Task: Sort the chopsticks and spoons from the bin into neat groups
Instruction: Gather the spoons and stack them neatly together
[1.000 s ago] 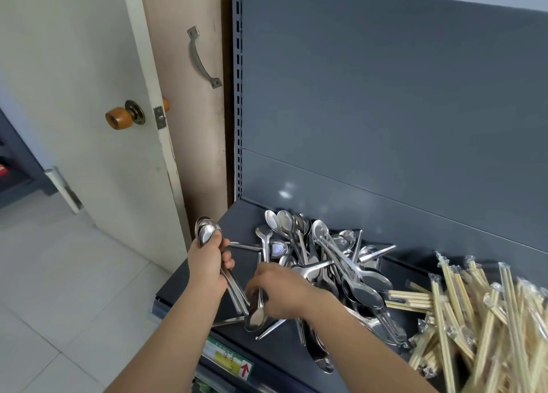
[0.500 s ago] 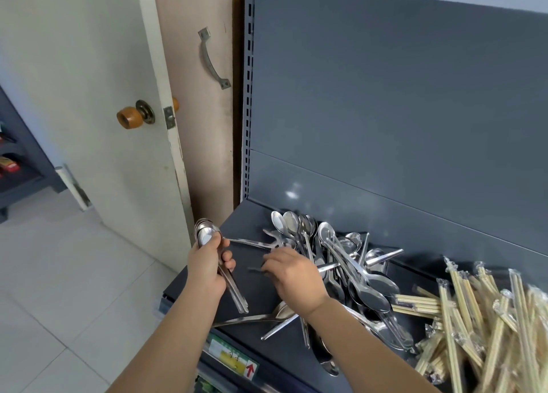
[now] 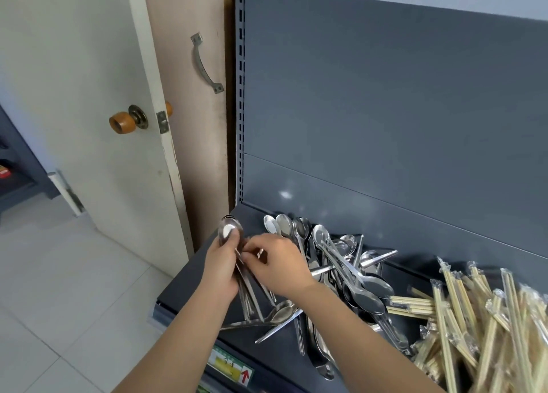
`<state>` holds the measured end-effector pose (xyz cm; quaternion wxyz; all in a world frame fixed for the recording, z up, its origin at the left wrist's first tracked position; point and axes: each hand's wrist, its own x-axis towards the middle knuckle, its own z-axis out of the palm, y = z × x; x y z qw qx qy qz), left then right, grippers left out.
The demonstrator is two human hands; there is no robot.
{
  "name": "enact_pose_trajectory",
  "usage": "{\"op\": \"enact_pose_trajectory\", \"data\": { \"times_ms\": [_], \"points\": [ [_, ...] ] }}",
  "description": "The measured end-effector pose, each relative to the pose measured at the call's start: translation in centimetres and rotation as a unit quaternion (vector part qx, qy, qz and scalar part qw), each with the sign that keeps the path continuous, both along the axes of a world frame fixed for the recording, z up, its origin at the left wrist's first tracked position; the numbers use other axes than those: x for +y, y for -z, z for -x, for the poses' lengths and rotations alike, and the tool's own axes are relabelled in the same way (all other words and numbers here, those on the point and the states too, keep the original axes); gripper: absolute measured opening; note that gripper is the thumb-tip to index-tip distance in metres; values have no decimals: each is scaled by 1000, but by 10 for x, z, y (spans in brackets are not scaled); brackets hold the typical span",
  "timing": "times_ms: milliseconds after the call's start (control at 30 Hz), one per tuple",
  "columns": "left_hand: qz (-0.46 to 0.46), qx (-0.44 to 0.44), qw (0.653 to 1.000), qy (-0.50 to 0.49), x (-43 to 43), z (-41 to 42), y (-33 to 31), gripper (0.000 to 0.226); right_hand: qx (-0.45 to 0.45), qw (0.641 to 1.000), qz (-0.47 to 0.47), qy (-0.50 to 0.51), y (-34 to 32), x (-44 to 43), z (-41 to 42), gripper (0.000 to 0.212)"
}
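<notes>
My left hand (image 3: 221, 266) grips a stacked bundle of metal spoons (image 3: 229, 231), bowls up, handles slanting down toward the shelf. My right hand (image 3: 277, 266) pinches the handle of another spoon and holds it against that bundle. A loose heap of metal spoons (image 3: 344, 274) lies on the dark grey shelf (image 3: 189, 277) right of my hands. Farther right sits a pile of plastic-wrapped wooden chopsticks (image 3: 486, 318). A few spoons (image 3: 275, 318) lie below my hands near the front edge.
The shelf's grey back panel (image 3: 385, 110) rises behind the piles. A white door (image 3: 74, 96) with a brown knob (image 3: 121, 122) stands ajar at left, over a tiled floor (image 3: 59, 303). A label with a red arrow (image 3: 234, 369) marks the shelf's front edge.
My right hand rose from the spoons on the shelf and brought one spoon left to the bundle in my left hand. The camera shifted slightly left.
</notes>
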<state>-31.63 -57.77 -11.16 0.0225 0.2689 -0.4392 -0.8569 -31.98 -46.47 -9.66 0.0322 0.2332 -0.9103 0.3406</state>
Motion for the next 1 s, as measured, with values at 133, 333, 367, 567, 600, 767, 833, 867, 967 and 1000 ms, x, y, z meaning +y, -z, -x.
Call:
{"op": "enact_pose_trajectory", "data": {
  "times_ms": [133, 333, 367, 567, 600, 767, 833, 867, 967, 1000],
  "points": [
    [29, -25, 999, -10, -9, 4, 4, 12, -96, 973, -193, 82, 5, 15, -2, 25],
    [42, -25, 999, 21, -10, 5, 12, 5, -168, 859, -483, -5, 13, 21, -11, 62],
    [44, -25, 998, 27, -10, 3, 13, 6, -160, 855, -493, -7, 14, 20, -11, 63],
    [77, -42, 993, 80, -11, 0, 16, 5, -157, 911, -380, 27, 15, 27, -5, 27],
    [89, -45, 990, 100, -12, 0, 17, 5, -162, 932, -323, 34, 12, 29, -1, 24],
    [118, -49, 966, 224, -5, -4, 11, 14, -178, 981, 18, 75, -6, 24, 14, 14],
    [110, -49, 959, 257, -4, -5, 6, 24, -170, 980, 71, 77, -8, 22, 17, 23],
    [106, -52, 956, 269, -5, -5, 3, 28, -171, 978, 90, 75, -8, 21, 19, 24],
    [71, -55, 954, 288, -9, -3, -1, 41, -190, 967, 157, 68, -6, 19, 22, 22],
    [38, -56, 952, 298, -10, -2, -1, 48, -193, 963, 174, 71, -4, 16, 23, 22]
  ]
}}
